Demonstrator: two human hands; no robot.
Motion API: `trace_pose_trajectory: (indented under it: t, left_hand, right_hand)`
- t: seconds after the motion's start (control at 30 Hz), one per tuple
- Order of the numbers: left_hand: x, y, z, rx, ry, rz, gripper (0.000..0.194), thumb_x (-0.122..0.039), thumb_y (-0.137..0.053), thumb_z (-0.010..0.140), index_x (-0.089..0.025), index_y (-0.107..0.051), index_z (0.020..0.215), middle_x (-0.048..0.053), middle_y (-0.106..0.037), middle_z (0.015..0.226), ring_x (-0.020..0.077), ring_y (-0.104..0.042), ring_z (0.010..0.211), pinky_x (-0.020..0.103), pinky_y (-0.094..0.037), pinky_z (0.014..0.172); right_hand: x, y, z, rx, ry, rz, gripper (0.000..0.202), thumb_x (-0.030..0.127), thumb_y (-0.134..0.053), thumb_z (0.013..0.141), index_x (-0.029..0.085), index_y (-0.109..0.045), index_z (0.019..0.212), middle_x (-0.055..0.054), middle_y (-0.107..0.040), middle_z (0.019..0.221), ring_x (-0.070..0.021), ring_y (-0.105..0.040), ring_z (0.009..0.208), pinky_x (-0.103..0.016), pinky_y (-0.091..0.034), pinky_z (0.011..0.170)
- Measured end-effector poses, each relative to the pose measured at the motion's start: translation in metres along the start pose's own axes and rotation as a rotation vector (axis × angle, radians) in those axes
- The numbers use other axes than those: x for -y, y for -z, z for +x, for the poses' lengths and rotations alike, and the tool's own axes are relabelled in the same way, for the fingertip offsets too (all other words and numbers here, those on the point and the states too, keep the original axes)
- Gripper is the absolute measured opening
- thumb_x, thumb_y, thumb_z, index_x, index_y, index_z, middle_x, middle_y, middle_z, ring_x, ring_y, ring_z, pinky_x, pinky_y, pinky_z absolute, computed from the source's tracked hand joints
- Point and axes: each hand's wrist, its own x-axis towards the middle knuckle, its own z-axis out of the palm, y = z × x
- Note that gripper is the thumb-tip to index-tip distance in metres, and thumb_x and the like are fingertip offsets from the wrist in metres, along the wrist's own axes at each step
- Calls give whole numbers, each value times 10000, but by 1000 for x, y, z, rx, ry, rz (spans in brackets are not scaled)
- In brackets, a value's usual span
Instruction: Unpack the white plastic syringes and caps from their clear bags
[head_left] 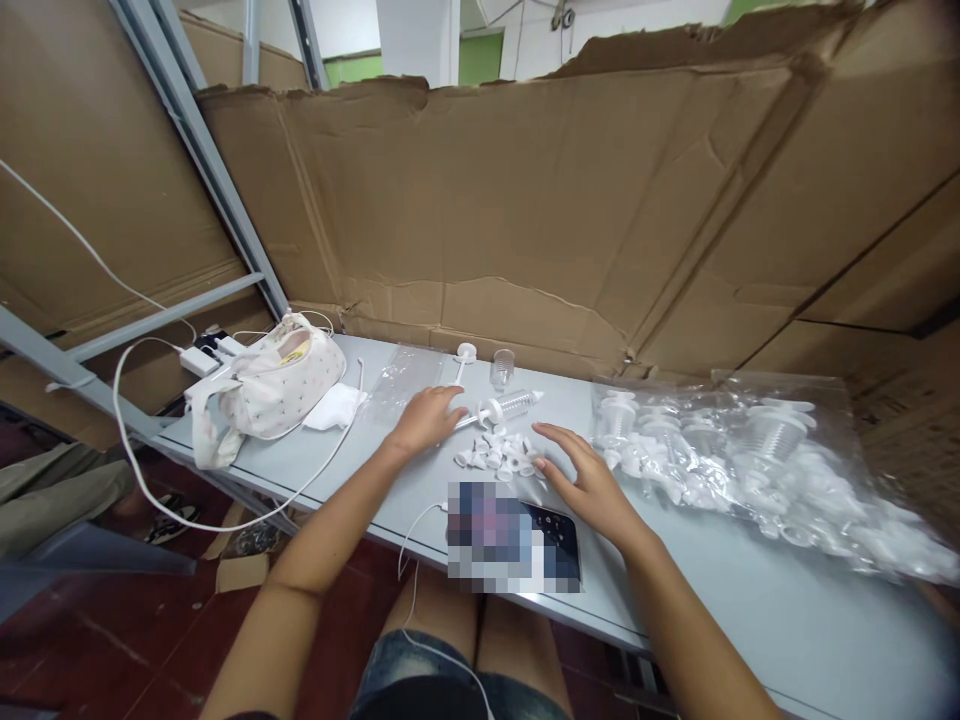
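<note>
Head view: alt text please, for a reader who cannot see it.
A person's left hand and right hand rest open on a grey table on either side of a heap of small white plastic caps, with a clear syringe-like part just behind. A clear bag of white parts lies right, a fabric pouch left, a phone nearest.

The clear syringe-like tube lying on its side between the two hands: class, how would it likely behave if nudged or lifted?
The clear tube lies on its side and looks round, so it would probably roll on the smooth table. Thin, see-through plastic suggests it is light and stiff. Its white plunger sticks out, which may limit rolling.
</note>
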Motion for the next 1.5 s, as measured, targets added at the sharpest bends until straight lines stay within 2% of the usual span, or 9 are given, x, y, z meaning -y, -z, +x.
trace_pose_trajectory:
  t: [0.2,0.37,0.57,0.8,0.97,1.17,1.23,1.33,1.5]
  left_hand:
    - [-29,-21,19,95,-11,52,505,-378,-584,827,-189,-514,1289,130,-638,1215,275,-598,1119,356,-451,926]
    - [-34,-25,21,82,13,57,376,-236,-569,825,-218,-568,1200,92,-689,1086,262,-645,994,330,-478,814]
    - [-39,-16,19,-144,-128,108,314,-168,-463,882,-210,-570,1174,71,-672,1105,223,-610,1029,331,-443,869]
    - [-56,-3,12,-324,-627,214,302,-140,-374,947,-244,-609,1106,16,-694,1112,156,-623,1039,395,-319,1055]
    - [-68,-4,8,-569,-923,315,188,-189,-499,920,-273,-627,1030,-49,-672,1169,131,-543,1217,357,-234,1145]
    - [-84,-8,6,-868,-896,349,327,-210,-536,899,-350,-549,1194,-39,-622,1255,160,-482,1280,439,-95,1183]
    - [-87,-11,7,-835,-844,258,319,-229,-538,891,-333,-553,1192,-6,-639,1216,184,-502,1254,454,-191,1146]
    - [-87,-17,6,-625,-761,105,284,-377,-541,882,-232,-595,1120,57,-662,1128,209,-564,1137,394,-375,1004]
    - [-85,-34,1,-306,-632,-12,461,-569,-492,860,-168,-602,1058,85,-662,1049,211,-591,995,342,-424,841]
  right_hand:
    - [-2,-1,0,-11,29,-12,382,395,-474,918,272,-534,1275,-88,-582,1289,-286,-504,1229,-502,-400,1033]
    - [-2,0,0,-13,46,-25,373,363,-475,923,263,-523,1279,-91,-576,1293,-273,-501,1226,-487,-402,1033]
    - [-2,0,1,-57,62,-52,404,366,-468,923,286,-484,1319,-88,-547,1316,-280,-478,1246,-497,-388,1042]
    - [-4,4,7,-333,95,-346,514,332,-491,911,271,-387,1411,-123,-363,1469,-341,-292,1366,-582,-286,1073]
    - [-5,5,6,-342,112,-299,537,346,-522,894,250,-396,1407,-127,-574,1283,-316,-525,1170,-527,-399,990]
    - [2,-2,4,-417,-18,95,445,371,-640,813,231,-528,1220,-99,-643,1126,-275,-613,989,-435,-494,848]
    - [5,-2,4,-440,-84,348,429,370,-670,790,241,-536,1176,-81,-649,1111,-255,-622,974,-409,-505,829]
    - [5,-1,5,-445,-167,639,376,371,-713,757,232,-590,1084,-79,-671,1093,-252,-626,997,-407,-491,868]
    - [4,-2,5,-453,-262,824,325,344,-774,702,215,-669,981,-58,-698,990,-239,-627,952,-395,-457,897]
